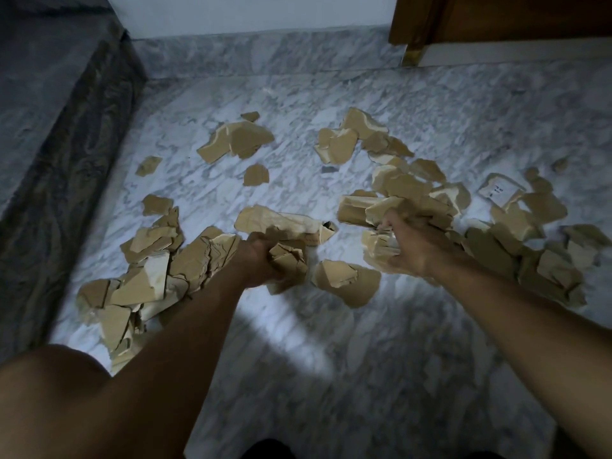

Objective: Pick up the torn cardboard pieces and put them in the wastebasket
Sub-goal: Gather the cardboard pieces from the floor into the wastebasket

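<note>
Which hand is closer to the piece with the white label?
Right. The right hand, gripping cardboard, is a little to the left of the label piece. The left hand, also gripping cardboard, is much farther left.

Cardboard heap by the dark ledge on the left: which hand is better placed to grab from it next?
Probably the left hand: it sits right beside that heap, while the right hand is across the floor. Both hands are already full.
</note>
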